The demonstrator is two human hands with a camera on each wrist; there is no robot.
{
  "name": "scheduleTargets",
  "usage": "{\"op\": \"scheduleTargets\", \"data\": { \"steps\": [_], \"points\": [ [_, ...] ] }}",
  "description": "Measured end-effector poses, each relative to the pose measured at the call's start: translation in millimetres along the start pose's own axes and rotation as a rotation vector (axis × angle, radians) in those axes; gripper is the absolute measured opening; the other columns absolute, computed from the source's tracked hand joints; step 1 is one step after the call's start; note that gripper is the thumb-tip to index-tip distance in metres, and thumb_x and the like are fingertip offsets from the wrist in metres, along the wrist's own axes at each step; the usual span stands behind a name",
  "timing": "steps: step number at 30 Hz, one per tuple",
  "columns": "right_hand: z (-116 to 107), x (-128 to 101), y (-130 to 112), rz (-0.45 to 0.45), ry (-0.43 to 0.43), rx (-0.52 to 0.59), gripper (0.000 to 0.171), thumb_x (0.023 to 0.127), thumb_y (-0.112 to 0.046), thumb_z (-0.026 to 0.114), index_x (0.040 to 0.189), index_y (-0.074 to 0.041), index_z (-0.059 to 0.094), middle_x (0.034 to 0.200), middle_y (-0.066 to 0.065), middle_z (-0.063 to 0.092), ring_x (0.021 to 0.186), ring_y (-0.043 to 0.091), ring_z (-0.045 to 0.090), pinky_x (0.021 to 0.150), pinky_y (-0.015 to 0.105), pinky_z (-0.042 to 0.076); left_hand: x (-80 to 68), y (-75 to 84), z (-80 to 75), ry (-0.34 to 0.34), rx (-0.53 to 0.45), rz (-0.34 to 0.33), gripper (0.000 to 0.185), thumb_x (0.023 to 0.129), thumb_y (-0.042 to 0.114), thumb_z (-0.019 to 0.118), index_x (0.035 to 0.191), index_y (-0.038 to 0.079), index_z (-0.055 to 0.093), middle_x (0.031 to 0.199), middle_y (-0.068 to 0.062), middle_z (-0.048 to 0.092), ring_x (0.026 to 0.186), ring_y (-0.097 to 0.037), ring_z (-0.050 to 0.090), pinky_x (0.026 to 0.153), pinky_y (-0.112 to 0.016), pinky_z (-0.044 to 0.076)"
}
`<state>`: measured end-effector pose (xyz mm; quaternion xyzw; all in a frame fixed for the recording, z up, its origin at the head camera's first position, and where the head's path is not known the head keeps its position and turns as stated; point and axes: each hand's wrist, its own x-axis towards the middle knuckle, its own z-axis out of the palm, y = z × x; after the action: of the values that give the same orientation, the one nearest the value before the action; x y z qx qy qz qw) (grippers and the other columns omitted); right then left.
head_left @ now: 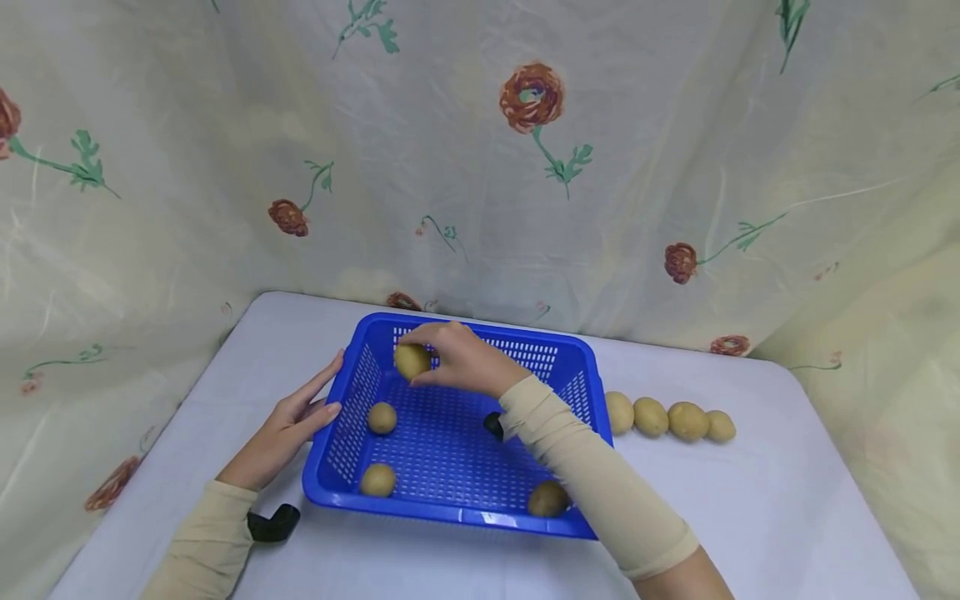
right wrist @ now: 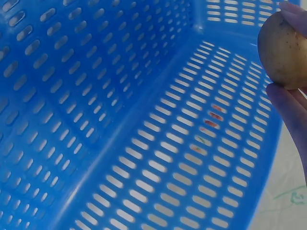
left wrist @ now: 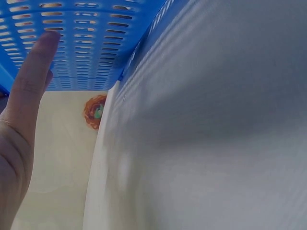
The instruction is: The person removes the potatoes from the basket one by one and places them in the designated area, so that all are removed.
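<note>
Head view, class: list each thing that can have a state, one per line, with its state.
Blue basket: upright on the table, three potatoes lying inside.
Held potato: lifted above the basket floor, pinched by the right hand.
Left hand: open, fingers against the basket's outer wall.
Four potatoes: in a row on the table.

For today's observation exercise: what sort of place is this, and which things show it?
Probably a staged tabletop set-up, not a kitchen: a floral curtain screens a cloth-covered table bearing only a blue basket and potatoes.
</note>
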<state>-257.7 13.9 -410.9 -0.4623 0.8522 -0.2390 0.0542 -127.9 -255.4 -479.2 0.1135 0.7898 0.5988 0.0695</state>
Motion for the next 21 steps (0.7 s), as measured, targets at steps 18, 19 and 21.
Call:
{"op": "scheduleTargets", "data": {
  "steps": [18, 19, 21],
  "points": [
    [-26, -26, -7, 0.033, 0.073, 0.102, 0.054, 0.088, -0.021, 0.084, 0.137, -0.010, 0.066, 0.136, 0.005, 0.069, 0.115, 0.017, 0.069, 0.093, 0.023, 0.060, 0.6, 0.2, 0.1, 0.003, 0.007, -0.011, 0.066, 0.110, 0.031, 0.049, 0.167, 0.030, 0.015, 0.176, -0.002, 0.008, 0.147, -0.048, 0.043, 0.107, -0.061, 0.051],
    [-28, -27, -8, 0.031, 0.079, 0.107, 0.054, 0.088, -0.021, 0.084, 0.137, -0.009, 0.066, 0.135, 0.005, 0.070, 0.114, 0.017, 0.069, 0.093, 0.023, 0.060, 0.6, 0.2, -0.1, 0.003, 0.005, -0.009, 0.066, 0.110, 0.031, 0.049, 0.167, 0.030, 0.015, 0.176, -0.002, 0.008, 0.147, -0.048, 0.043, 0.107, -0.061, 0.051],
    [-31, -31, -9, 0.022, 0.094, 0.128, 0.054, 0.087, -0.020, 0.084, 0.137, -0.008, 0.066, 0.133, 0.007, 0.070, 0.113, 0.018, 0.069, 0.093, 0.025, 0.061, 0.6, 0.1, -0.3, 0.002, 0.001, -0.004, 0.066, 0.110, 0.030, 0.049, 0.167, 0.030, 0.015, 0.176, -0.002, 0.008, 0.147, -0.047, 0.043, 0.108, -0.060, 0.050]
  ]
}}
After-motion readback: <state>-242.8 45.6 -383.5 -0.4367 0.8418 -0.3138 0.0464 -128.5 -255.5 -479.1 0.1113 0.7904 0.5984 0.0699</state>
